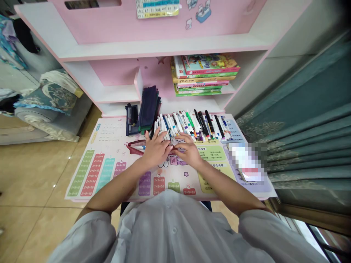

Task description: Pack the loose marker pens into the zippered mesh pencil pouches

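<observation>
A dark red zip pouch lies on the desk mat, its left end showing, with a white and blue pen inside. Across its middle rests my left hand, which hides much of it. The left fingers are bent and partly spread, with the thumb at the pouch's right end. My right hand has its thumb and fingers closed together on that same end. Whether they hold the zip pull or the fabric is too small to tell. Just beyond both hands lies a row of markers, mostly white and black.
Dark blue pouches are stacked behind my left hand, beside a dark case. Books are piled on the pink and white shelf. A blurred phone lies at the right desk edge, near a teal curtain.
</observation>
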Demonstrator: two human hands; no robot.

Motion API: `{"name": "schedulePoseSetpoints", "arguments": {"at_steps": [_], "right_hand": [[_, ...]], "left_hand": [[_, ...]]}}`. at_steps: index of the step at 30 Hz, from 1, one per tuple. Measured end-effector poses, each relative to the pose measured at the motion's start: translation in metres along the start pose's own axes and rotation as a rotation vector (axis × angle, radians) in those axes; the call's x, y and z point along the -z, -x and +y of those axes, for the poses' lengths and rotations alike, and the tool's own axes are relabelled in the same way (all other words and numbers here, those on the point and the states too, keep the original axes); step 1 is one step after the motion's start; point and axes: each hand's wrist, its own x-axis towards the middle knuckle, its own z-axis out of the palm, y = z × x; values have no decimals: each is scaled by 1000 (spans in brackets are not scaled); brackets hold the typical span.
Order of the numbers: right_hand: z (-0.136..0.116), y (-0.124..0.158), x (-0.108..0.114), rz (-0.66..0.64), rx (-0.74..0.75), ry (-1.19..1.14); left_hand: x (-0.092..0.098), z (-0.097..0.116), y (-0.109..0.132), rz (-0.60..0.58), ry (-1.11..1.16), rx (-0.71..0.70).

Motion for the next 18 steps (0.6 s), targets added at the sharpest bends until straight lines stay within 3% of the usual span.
{"name": "schedulePoseSetpoints", "arguments": {"at_steps": [6,14,18], "right_hand": [[1,1,-1,-6,21,-11],[3,1,-3,11,19,-45],[-3,-2,1,-49,6,-41]], "left_hand": [[-5,7,-15,-51,184,108],[-3,6,-10,-19,390,297],[-3,6,-7,-32,405,328]]}}
